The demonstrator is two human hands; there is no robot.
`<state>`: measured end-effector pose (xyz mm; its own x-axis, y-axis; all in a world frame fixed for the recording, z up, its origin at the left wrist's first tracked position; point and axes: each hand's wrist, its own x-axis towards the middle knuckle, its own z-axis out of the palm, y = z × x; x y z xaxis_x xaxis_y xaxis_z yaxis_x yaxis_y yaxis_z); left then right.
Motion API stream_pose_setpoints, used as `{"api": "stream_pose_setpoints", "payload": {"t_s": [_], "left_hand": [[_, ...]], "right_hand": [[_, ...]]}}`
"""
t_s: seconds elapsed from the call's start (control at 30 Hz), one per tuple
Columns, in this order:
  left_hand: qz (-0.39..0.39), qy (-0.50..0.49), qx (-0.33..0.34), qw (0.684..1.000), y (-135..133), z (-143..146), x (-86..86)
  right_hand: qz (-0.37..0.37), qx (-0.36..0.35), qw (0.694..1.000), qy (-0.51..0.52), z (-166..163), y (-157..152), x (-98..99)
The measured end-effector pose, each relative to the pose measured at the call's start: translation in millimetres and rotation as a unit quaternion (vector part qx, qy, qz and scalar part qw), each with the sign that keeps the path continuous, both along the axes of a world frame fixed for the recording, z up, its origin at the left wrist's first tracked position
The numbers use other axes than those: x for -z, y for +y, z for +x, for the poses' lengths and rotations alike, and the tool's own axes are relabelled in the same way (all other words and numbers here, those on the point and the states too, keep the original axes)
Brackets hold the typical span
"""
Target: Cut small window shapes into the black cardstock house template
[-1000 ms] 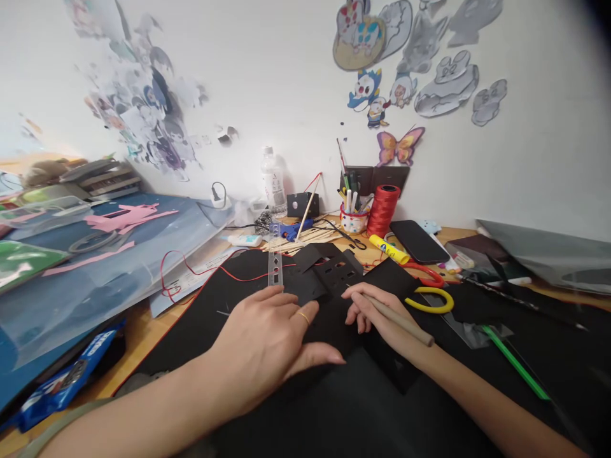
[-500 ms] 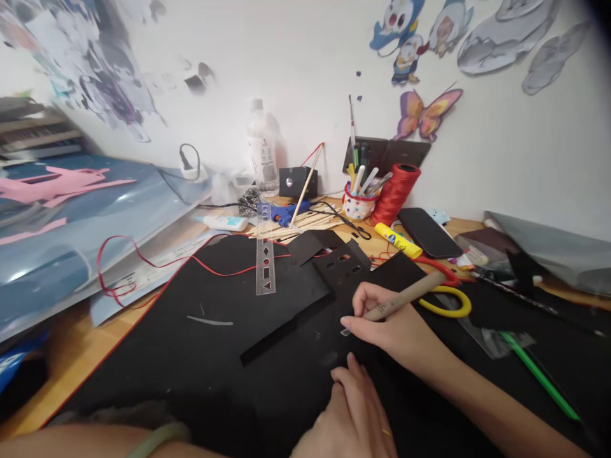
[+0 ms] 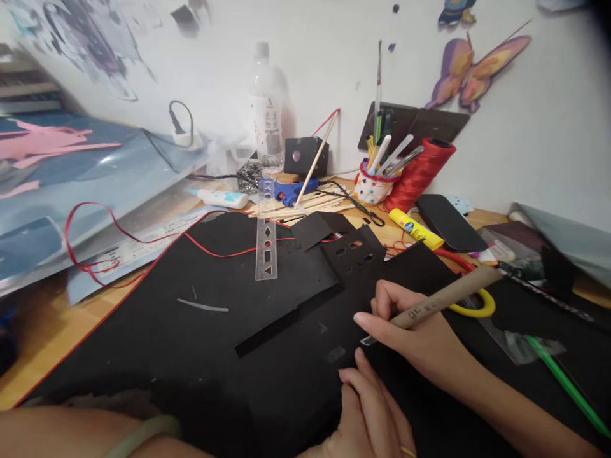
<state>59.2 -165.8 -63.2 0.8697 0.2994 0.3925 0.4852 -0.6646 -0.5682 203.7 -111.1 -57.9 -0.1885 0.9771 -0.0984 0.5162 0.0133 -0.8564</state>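
Observation:
My right hand (image 3: 413, 327) grips a craft knife (image 3: 429, 302) with a thick brownish handle. The blade tip is low over the black card (image 3: 296, 369), and I cannot make out whether it touches. My left hand (image 3: 370, 410) rests on this card just below the blade, its fingers side by side and loosely bent, with nothing seen in them. Above the hands lies a folded black card piece (image 3: 358, 251) with several small cut-out holes. A clear stencil ruler (image 3: 267, 248) lies on the card to the left.
Behind are a yellow glue stick (image 3: 415, 229), a phone (image 3: 451, 222), a red thread spool (image 3: 422, 175), a pen cup (image 3: 375, 184), a blue glue gun (image 3: 291, 189), wooden sticks (image 3: 324, 202) and a bottle (image 3: 267, 114). Yellow-handled scissors (image 3: 484, 304) and a green stick (image 3: 568, 385) are at the right.
The camera view has shifted, so the wall things sit higher and further right. The knife and both hands appear slightly right of before; the grip on the knife is unchanged.

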Motion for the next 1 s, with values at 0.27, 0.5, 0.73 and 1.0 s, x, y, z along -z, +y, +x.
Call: {"api": "stream_pose_setpoints", "payload": {"t_s": [0.27,0.5,0.73,1.0], "left_hand": [[-0.048,0.037,-0.001,0.998,-9,-5,3.2],[-0.061,0.023,-0.012,0.998,-12,-1,7.3],[-0.067,0.032,-0.020,0.997,-13,-1,3.6],[-0.071,0.032,0.002,0.997,-12,-1,2.9]], "right_hand": [[0.029,-0.009,0.998,-0.051,-5,-2,-6.7],[0.031,-0.013,0.999,-0.038,-1,-4,3.4],[0.046,-0.028,0.997,-0.056,0,-4,4.0],[0.062,-0.028,0.994,-0.085,-4,-5,2.1]]}}
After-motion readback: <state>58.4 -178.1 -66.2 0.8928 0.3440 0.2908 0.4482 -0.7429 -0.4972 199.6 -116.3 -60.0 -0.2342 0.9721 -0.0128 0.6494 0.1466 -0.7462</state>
